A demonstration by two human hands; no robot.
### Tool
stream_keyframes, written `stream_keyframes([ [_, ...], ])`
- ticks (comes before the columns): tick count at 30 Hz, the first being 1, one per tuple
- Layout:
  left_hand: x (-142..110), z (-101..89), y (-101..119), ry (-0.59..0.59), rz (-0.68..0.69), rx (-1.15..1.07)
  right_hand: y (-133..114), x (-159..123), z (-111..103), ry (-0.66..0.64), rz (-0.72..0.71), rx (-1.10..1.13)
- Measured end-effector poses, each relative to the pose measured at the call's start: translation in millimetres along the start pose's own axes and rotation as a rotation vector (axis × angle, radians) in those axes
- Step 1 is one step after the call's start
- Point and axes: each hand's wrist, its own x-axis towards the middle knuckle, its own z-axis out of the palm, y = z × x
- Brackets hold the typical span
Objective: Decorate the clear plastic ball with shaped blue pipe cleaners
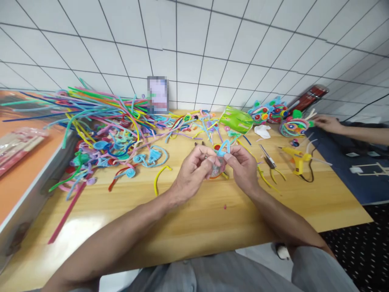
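Observation:
Between my two hands is a light blue pipe cleaner (224,148), bent into a pointed triangular loop. My left hand (199,164) pinches its left side with thumb and forefinger. From the right, my right hand (243,164) grips the same piece, thumb on top. Just below and behind the fingers sits a clear rounded item with an orange rim (215,174), partly hidden by the hands. A red and yellow round piece (217,147) shows behind my fingertips. Nearest on the left lies a short yellow pipe cleaner (158,178).
A tangled heap of coloured pipe cleaners (112,134) covers the left. To the right lie pliers (269,160), a yellow hot glue gun (296,159), a green packet (235,120) and finished-looking colourful figures (264,113). Another person's hand (328,123) reaches in at far right.

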Motion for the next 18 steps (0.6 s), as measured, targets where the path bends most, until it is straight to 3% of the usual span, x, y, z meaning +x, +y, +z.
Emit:
stream_keyframes([
  [5, 3.0, 1.5, -0.1, -0.008, 0.039, -0.025, -6.4, -3.7, 0.1, -0.005, -0.047, -0.027],
  [11, 0.2, 2.8, -0.6, 0.067, 0.123, 0.122, -22.4, -7.3, -3.0, 0.005, -0.136, -0.038],
  [18, -10.7, 10.2, 1.3, 0.017, 0.13, 0.214, -40.0, -19.1, -3.4, -0.154, -0.105, -0.061],
])
